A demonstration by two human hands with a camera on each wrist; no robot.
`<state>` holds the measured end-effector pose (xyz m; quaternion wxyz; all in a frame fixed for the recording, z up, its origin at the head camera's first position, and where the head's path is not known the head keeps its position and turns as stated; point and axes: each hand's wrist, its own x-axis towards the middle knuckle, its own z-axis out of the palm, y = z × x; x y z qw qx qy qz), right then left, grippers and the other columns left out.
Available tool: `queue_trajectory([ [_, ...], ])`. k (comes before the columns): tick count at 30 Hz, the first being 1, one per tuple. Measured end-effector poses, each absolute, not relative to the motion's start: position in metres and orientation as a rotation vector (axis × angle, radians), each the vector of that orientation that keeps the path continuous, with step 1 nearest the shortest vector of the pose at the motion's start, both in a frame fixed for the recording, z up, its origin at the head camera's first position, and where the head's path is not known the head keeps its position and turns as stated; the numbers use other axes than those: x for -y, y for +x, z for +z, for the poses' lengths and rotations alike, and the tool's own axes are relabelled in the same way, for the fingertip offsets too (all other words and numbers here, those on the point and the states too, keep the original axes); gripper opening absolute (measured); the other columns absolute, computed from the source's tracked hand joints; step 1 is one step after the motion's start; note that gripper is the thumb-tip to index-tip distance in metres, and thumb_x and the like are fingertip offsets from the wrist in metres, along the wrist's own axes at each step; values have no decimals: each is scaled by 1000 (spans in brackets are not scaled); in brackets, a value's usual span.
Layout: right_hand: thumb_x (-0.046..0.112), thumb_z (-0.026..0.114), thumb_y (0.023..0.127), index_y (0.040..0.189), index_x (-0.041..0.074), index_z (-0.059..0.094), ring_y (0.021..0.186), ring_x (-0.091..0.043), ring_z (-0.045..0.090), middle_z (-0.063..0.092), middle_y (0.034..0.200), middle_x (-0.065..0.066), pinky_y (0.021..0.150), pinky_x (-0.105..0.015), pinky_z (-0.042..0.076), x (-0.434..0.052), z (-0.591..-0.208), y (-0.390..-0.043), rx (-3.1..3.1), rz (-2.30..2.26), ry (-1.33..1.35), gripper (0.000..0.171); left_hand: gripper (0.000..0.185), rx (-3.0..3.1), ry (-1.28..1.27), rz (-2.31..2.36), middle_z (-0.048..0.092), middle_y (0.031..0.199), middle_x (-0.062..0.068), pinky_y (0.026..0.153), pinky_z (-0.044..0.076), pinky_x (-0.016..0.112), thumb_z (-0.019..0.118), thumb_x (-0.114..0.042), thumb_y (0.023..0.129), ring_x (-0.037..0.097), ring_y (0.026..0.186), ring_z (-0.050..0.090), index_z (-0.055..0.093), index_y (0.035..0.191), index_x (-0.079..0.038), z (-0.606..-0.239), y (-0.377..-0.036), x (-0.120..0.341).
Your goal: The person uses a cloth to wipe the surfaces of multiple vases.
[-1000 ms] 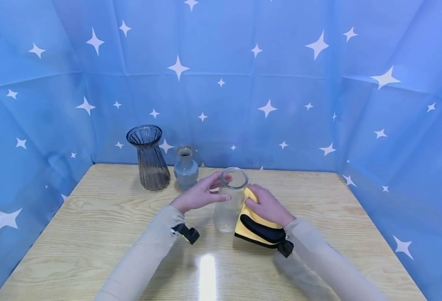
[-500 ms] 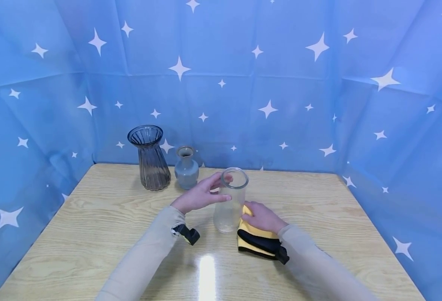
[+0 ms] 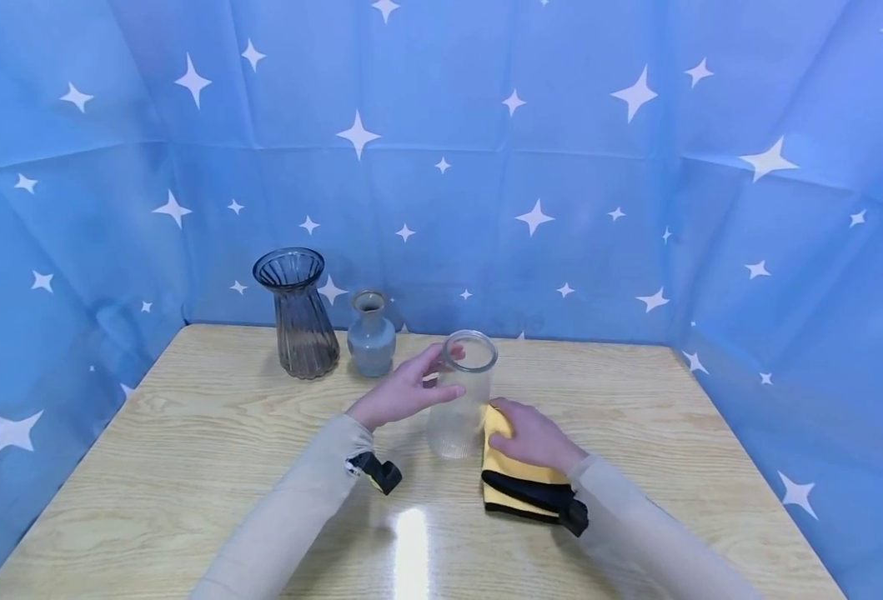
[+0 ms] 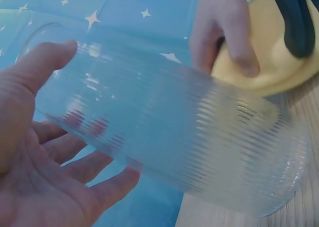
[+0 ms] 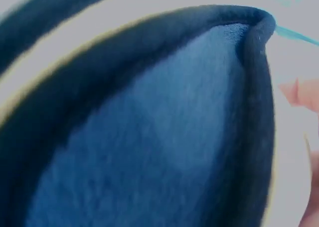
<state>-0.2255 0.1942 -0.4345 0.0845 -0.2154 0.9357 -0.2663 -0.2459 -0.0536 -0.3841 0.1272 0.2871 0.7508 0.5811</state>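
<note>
A clear glass vase (image 3: 465,421) with fine ribs on its lower part stands upright on the table. My left hand (image 3: 402,390) grips it near the top, thumb on the front side and fingers round the back. In the left wrist view those fingers show through the glass (image 4: 159,122). My right hand (image 3: 534,437) holds a folded yellow cloth (image 3: 516,468) with black edging against the vase's lower right side. Most of the right wrist view is filled by a dark fold of the cloth (image 5: 159,137), with a bit of the fingers at its right edge.
A tall smoky-grey fluted vase (image 3: 304,333) and a small blue-grey ceramic vase (image 3: 371,343) stand at the back left of the wooden table (image 3: 148,467). Behind the table hangs a blue curtain (image 3: 441,250) with white stars.
My right hand with the cloth has slid down along the vase from its upper side, then shifted slightly right. My left hand keeps its place on the vase.
</note>
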Motion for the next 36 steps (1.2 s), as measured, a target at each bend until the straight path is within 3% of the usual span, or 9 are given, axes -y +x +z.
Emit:
queue_trajectory([
  [4, 39, 63, 91, 134, 6, 53, 103, -29, 63, 65, 118, -11, 85, -51, 50, -194, -426, -217, -2878, -773, -493, 55, 60, -2229, 791, 1731, 44, 144, 7, 106, 36, 43, 68, -22, 92, 23, 128, 44, 39, 145, -16, -386, -245, 47],
  [6, 44, 63, 91, 133, 9, 55, 86, -23, 65, 68, 105, -6, 74, -46, 52, -195, -422, -214, -2905, -782, -431, 55, 58, -2260, 770, 1744, 46, 142, 6, 106, 36, 44, 69, -23, 92, 24, 128, 45, 42, 143, -16, -387, -245, 44],
  [8, 47, 62, 91, 131, 9, 55, 69, -17, 60, 67, 87, -3, 62, -41, 50, -196, -418, -212, -2916, -800, -401, 56, 56, -2282, 750, 1751, 46, 142, 5, 106, 36, 44, 69, -24, 92, 24, 129, 45, 43, 141, -17, -388, -244, 40],
  [11, 50, 62, 90, 130, 10, 55, 49, -13, 44, 52, 61, 1, 48, -33, 39, -197, -413, -209, -2932, -837, -386, 58, 54, -2308, 728, 1752, 46, 142, 4, 106, 35, 47, 68, -27, 92, 26, 130, 43, 43, 140, -19, -388, -244, 35],
  [15, 55, 62, 88, 129, 10, 55, 43, -12, 32, 40, 53, 2, 43, -30, 29, -197, -410, -208, -2950, -875, -377, 61, 54, -2310, 704, 1766, 44, 144, 5, 106, 34, 49, 67, -29, 92, 28, 131, 42, 43, 140, -20, -389, -244, 31],
  [21, 50, 66, 86, 131, 11, 54, 46, -14, 38, 45, 56, 0, 45, -32, 34, -194, -407, -206, -2985, -939, -329, 60, 53, -2356, 656, 1746, 50, 135, 10, 108, 32, 44, 66, -36, 92, 28, 130, 42, 45, 136, -15, -393, -246, 28],
  [25, 52, 69, 83, 131, 11, 54, 69, -18, 59, 66, 90, -3, 58, -38, 48, -185, -408, -205, -3054, -930, -320, 65, 57, -2409, 626, 1732, 51, 132, 14, 108, 33, 43, 65, -38, 93, 31, 130, 43, 43, 138, -12, -396, -247, 26],
  [28, 57, 68, 81, 132, 9, 54, 86, -22, 64, 65, 117, -7, 67, -42, 52, -178, -410, -207, -3118, -869, -342, 71, 61, -2443, 633, 1722, 49, 136, 16, 108, 33, 44, 65, -37, 93, 32, 131, 42, 39, 142, -12, -398, -248, 25],
  [36, 52, 71, 81, 126, 6, 57, 74, -19, 63, 67, 111, -9, 57, -37, 51, -173, -412, -211, -3196, -792, -400, 66, 69, -2481, 658, 1685, 50, 135, 12, 102, 39, 49, 73, -23, 88, 32, 127, 45, 33, 143, -14, -408, -256, 26],
])
